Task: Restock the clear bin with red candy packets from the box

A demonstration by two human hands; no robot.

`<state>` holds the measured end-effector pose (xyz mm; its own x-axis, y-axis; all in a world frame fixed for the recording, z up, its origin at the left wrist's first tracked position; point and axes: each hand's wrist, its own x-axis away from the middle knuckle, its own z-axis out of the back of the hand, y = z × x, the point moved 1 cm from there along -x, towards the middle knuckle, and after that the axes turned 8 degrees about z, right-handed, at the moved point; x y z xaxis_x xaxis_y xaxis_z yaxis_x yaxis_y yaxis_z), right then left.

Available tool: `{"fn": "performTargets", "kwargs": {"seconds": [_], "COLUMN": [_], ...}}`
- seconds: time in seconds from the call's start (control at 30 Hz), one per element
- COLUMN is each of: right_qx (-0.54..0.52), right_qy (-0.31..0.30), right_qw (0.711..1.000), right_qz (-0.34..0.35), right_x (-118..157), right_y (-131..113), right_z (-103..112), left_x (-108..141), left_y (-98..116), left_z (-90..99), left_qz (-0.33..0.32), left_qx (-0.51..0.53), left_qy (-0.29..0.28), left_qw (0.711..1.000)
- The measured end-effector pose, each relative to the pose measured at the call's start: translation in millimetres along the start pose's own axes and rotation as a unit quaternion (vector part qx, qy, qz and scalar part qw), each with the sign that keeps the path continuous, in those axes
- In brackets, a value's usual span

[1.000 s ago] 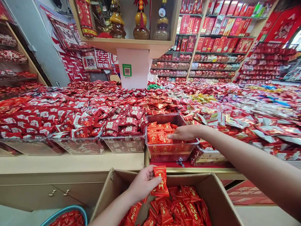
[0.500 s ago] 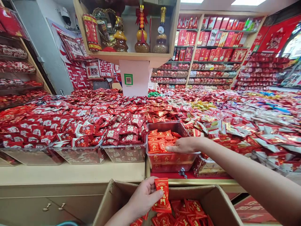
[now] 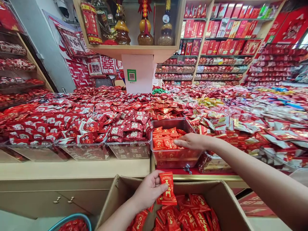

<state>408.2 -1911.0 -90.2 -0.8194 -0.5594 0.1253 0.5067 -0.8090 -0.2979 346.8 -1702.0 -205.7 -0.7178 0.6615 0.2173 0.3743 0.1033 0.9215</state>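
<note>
My left hand is closed on a small red candy packet with gold lettering, thumb across its front. It is above an open cardboard box that holds more red packets. My right hand reaches into a clear plastic bin on the counter. Its thumb is stretched out over the red packets lying in rows there. The other fingers point down and are largely hidden; no packet shows lifted in that hand.
Clear bins heaped with red packets line the counter's left front edge. Piles of wrapped sweets spread to the right. A display cabinet overhangs the middle. A blue-rimmed basket stands on the floor at lower left.
The view has tilted down a little, so the box and basket show more. Both hands keep nearly the same places, the left on the packet and the right in the bin.
</note>
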Motion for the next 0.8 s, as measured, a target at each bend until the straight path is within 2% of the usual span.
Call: {"fn": "performTargets", "kwargs": {"seconds": [0.07,0.13,0.2,0.3,0.4,0.53,0.63,0.7,0.8], "right_qx": [-0.006,0.0,0.01,-0.008,-0.038,-0.063,-0.049,-0.03,-0.006], "right_qy": [0.006,0.04,0.124,0.269,0.33,0.325,0.261,0.221,0.184], "right_qw": [1.0,0.999,0.992,0.961,0.941,0.942,0.963,0.975,0.983], "right_qz": [0.006,0.014,0.031,0.058,0.072,0.053,0.033,0.019,-0.011], "right_x": [2,5,14,37,62,79,81,81,78], "right_y": [1,-1,-10,-32,-49,-51,-44,-41,-38], "right_z": [-2,-3,-3,-11,-36,-95,-136,-151,-159], "left_x": [0,0,0,-2,-3,-4,-3,-2,0], "left_y": [-1,-1,-1,-2,-2,-2,-2,-3,-2], "left_z": [0.0,0.0,0.2,1.2,2.2,0.9,-1.7,-3.1,-4.1], "left_qz": [0.007,0.009,0.005,-0.004,-0.007,-0.006,-0.006,-0.009,-0.015], "left_qx": [-0.002,-0.005,-0.011,-0.021,-0.028,-0.056,-0.097,-0.132,-0.183], "left_qy": [0.001,0.0,0.005,0.018,0.022,0.022,0.019,0.02,0.025], "left_qw": [1.0,1.0,1.0,1.0,0.999,0.998,0.995,0.991,0.983]}}
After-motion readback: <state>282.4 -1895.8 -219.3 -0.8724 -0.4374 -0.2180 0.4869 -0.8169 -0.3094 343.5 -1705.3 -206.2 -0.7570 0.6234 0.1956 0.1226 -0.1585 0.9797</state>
